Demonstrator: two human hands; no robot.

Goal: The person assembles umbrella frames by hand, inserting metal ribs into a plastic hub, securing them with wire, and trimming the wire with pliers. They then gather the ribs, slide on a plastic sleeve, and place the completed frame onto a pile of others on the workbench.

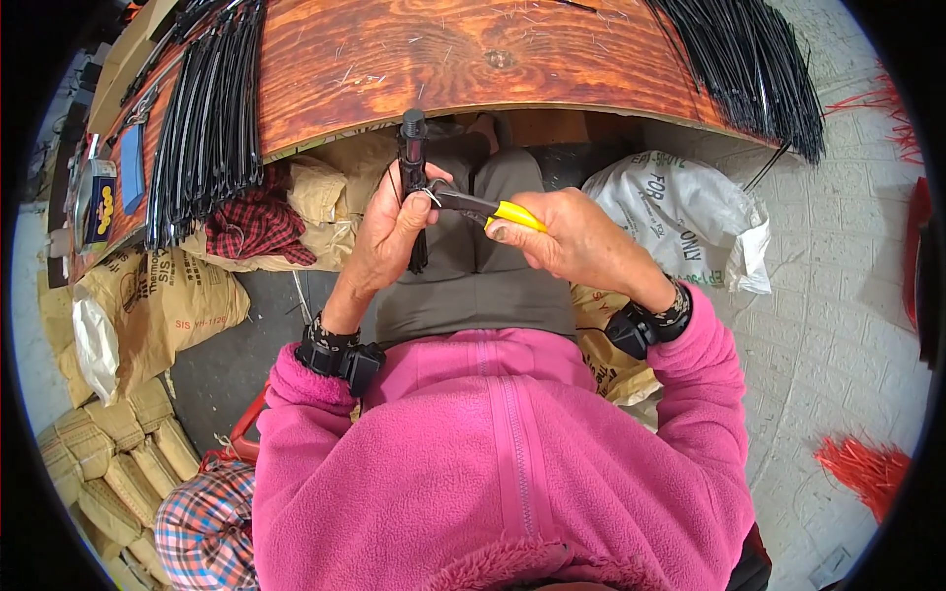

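Upright in my left hand (389,231) is a black tubular part with a ridged round cap (413,128) on its top end. My fingers close around it, and thin black strands hang below. My right hand (576,236) grips the yellow and black handles of a pair of pliers (520,216). Their dark jaws reach left to the side of the tubular part, by my left thumb. A small whitish piece shows there; whether the jaws bite on it is hard to make out. Both hands are above my lap, in front of the table edge.
The wooden table (365,74) curves ahead, with small pale scraps on it. Bundles of long black strands lie at its left (212,108) and right (754,79), overhanging the edge. Sacks (680,212) stand below. Red strands (862,473) lie on the floor at right.
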